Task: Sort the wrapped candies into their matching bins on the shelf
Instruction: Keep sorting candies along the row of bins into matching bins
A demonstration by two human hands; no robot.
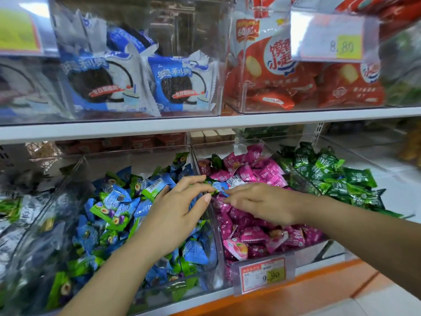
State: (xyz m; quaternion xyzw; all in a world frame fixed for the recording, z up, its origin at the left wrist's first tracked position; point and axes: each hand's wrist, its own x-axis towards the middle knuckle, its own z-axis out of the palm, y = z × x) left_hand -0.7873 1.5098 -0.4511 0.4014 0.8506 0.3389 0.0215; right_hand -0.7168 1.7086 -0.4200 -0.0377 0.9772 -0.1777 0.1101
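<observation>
A blue candy (219, 187), a small pillow of crinkled glossy foil with a green pinched end, sits just above the left rim of the pink bin (312, 253), between the tips of both hands. The left hand (180, 208) reaches in from the left of the pink bin, its fingers spread and curved, with thumb and fingertips at the candy's green end. The right hand (257, 201) lies low over the pink bin, its fingers held together and nearly straight, their tips at the candy's other end. Whether either hand actually pinches the candy or only touches it cannot be told.

The pink bin is clear hard plastic with a sloped front. It is heaped with pink candies (262, 172) in shiny twisted foil, with one white wrapper among them just behind the blue candy. A red-bordered price tag (264, 274) in a clear sleeve hangs on its front. Touching the pink bin's left side is the blue bin (127, 156), full of blue-and-green wrappers printed with plums. To the pink bin's right lie green candies (330, 172). Above the pink bin runs a white shelf (205, 124) carrying clear boxes of blue cookie packs (177, 83) and red packs (273, 71).
</observation>
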